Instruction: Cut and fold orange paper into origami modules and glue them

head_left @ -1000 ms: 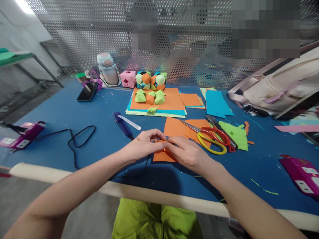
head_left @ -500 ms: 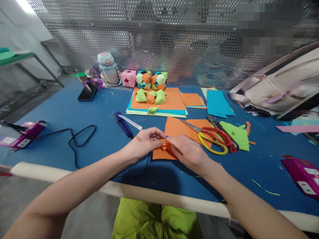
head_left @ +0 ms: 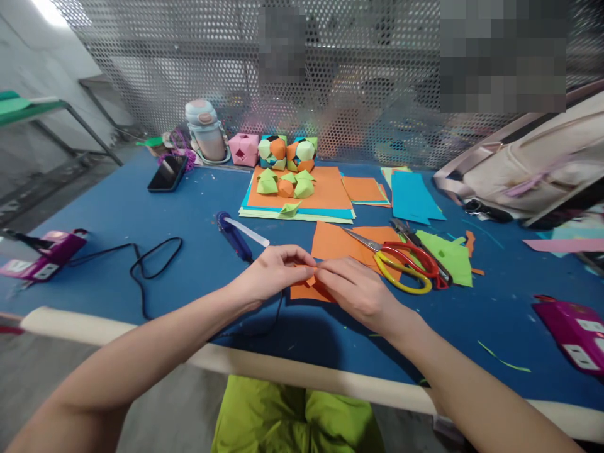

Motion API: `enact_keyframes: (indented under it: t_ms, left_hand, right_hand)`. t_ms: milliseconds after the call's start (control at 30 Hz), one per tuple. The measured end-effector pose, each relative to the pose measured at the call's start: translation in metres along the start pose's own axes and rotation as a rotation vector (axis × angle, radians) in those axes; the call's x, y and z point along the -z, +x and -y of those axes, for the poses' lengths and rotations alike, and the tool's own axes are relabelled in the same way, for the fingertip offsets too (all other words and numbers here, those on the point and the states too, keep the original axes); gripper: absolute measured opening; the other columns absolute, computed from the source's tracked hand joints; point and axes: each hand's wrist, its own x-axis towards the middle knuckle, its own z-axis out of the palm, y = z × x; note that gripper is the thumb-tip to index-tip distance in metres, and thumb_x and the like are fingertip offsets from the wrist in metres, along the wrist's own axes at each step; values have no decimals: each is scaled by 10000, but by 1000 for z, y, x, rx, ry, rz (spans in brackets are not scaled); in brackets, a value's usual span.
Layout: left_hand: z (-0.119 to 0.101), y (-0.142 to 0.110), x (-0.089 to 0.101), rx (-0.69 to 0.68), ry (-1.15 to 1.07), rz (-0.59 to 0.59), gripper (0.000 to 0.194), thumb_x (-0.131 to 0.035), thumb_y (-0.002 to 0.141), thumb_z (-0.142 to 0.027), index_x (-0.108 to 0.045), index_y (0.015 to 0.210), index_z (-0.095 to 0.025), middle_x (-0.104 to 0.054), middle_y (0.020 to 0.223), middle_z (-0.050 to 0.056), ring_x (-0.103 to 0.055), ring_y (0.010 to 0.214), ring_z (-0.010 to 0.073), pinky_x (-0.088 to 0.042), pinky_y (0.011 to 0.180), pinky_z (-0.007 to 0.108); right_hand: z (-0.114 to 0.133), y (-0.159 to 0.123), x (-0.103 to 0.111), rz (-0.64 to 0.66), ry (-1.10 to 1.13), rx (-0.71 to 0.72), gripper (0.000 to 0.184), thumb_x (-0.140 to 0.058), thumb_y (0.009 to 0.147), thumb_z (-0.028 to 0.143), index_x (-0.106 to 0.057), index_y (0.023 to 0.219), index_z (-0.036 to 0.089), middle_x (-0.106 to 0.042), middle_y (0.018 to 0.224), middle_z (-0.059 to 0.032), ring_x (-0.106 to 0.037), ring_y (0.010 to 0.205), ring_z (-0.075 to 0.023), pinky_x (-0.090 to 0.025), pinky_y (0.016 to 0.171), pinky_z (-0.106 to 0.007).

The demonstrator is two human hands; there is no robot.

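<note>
The small orange folded paper (head_left: 310,280) shows only as a sliver between the fingertips; the left hand (head_left: 271,277) and right hand (head_left: 356,290) cover most of it, so its folds and shape cannot be told. Whether it touches the orange sheet (head_left: 302,292) under the fingers is unclear. That sheet's right part is hidden beneath the right hand. The black cable (head_left: 155,261) left of the fingers vanishes under the left wrist. Far right of the fingers, the purple box (head_left: 573,330) is cut off by the picture's edge. Beyond the fingers, behind the mesh screen (head_left: 189,56), everything is blurred.
</note>
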Motion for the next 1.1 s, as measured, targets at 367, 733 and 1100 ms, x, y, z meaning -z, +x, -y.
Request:
enact_keyframes:
  t_ms: [367, 733, 1100]
  left_hand:
    - [7, 2, 0, -67, 50, -18, 95, -648, 637, -122, -594, 714, -126, -575, 631, -46, -521, 593, 53, -411, 588, 179]
    - [7, -1, 1, -243, 286, -68, 35, -597, 701, -148, -594, 734, -139, -604, 691, -22, -539, 644, 79, -433, 612, 193]
    - [12, -2, -2, -323, 381, -75, 70, -545, 714, -108, -602, 732, -143, -618, 699, -14, -556, 657, 85, -445, 617, 189]
  right_hand:
    - [1, 2, -4, 1, 26, 12, 185, -490, 871, 87, -585, 1022, 134, -644, 932, -130, -600, 841, -202, -514, 710, -330]
    - [8, 4, -7, -52, 244, -403, 84, -532, 868, 171, -616, 877, 178, -659, 773, -61, -611, 684, -151, -492, 619, -270]
    - [4, 4, -4, 8, 288, -457, 88, -556, 845, 143, -638, 825, 168, -675, 751, -46, -622, 672, -145, -479, 614, -249]
